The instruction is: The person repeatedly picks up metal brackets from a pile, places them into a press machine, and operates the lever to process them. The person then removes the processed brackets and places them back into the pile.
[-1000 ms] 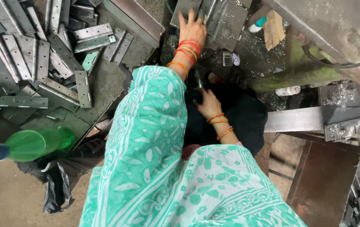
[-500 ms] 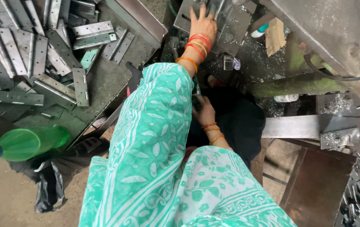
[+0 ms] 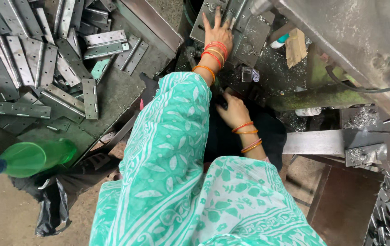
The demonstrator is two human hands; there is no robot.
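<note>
Left hand (image 3: 217, 32) is lying flat, fingers spread, palm down on a grey metal plate (image 3: 254, 38) at the machine bed; it is pressing or resting on the plate, not closing around it. Red and orange bangles are sitting on that wrist, just below the plate's near edge.

Right hand (image 3: 233, 109) is reaching down into the dark gap below the plate, well under the left hand. Fingers are curling toward something dark there (too shadowed to make out), so I cannot tell whether it is gripping anything. Orange bangles are showing on this wrist too.

The two hands are apart, one above the other, with the green patterned sleeve (image 3: 172, 150) draping down from the left arm and covering most of the lower view.

Left of the plate, a green tray (image 3: 113, 98) is holding a heap of grey metal hinges (image 3: 31, 64), lying loose and overlapping, some flat, some tilted. One hinge (image 3: 90, 98) is lying alone nearer the tray's lower edge.

Further left and lower than the plate, a green plastic bottle (image 3: 31, 158) with a blue cap is lying on its side, beside a crumpled black bag (image 3: 56, 205).

Right of the plate, a wooden block (image 3: 296, 47) is standing by a small white bottle (image 3: 279, 42). Metal shavings are scattering around the machine base, below and to the right of the plate. A flat steel bar (image 3: 315, 142) is running out to the lower right.
</note>
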